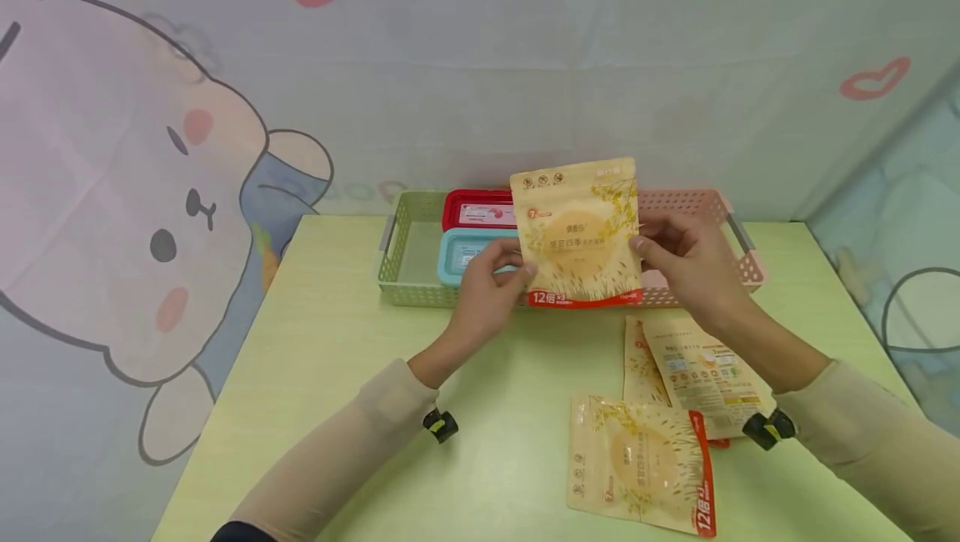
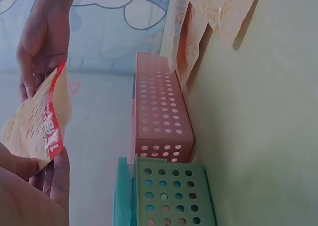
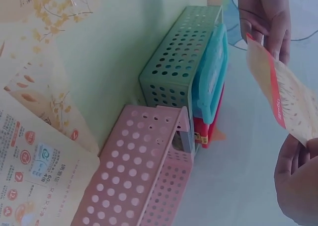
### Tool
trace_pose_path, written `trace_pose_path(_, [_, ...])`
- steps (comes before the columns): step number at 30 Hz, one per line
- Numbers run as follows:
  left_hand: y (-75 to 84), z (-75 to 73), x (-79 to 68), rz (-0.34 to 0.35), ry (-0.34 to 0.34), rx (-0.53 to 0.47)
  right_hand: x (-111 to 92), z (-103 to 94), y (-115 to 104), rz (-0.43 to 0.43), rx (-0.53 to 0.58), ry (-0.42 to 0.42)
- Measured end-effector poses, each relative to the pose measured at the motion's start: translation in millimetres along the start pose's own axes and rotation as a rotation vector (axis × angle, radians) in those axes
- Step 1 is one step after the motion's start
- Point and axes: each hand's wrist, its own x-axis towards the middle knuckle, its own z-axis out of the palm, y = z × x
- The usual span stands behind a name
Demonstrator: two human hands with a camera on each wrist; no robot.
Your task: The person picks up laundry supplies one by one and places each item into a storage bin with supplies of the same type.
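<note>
A cream-yellow pouch with a red bottom band is held up in front of the baskets, its printed front toward the head camera. My left hand pinches its lower left edge between thumb and fingers. On the opposite edge, my right hand pinches it the same way. Both wrist views show the pouch, in the left and in the right, raised off the table between the two hands. Behind it stand a green basket and a pink basket, partly hidden by pouch and hands.
In the green basket are a red-lidded box and a turquoise-lidded box. Near my right forearm, several similar pouches lie on the light green table, one face up, another back up. A printed cloth hangs behind.
</note>
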Motion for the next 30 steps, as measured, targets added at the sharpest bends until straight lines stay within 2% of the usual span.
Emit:
trace_pose_path(4, [6.2, 2.0, 9.7, 0.012, 0.000, 0.049, 3, 0.9, -4, 0.025, -0.021, 0.083])
trace_pose_path(14, [26.1, 13.0, 34.4, 0.081, -0.001, 0.097, 14, -10.0, -12, 0.015, 0.149, 0.213])
trace_pose_path(19, [38.7, 18.9, 42.2, 0.107, 0.030, 0.120, 22, -16.3, -16, -0.022, 0.213, 0.238])
trace_pose_path(23, [43.7, 25.0, 45.3, 0.125, 0.054, 0.123, 27, -19.0, -17, -0.030, 0.203, 0.254])
trace_pose_path(30, [51.7, 31.8, 50.1, 0.092, 0.067, 0.174, 35, -23.4, -16, -0.048, 0.212, 0.296])
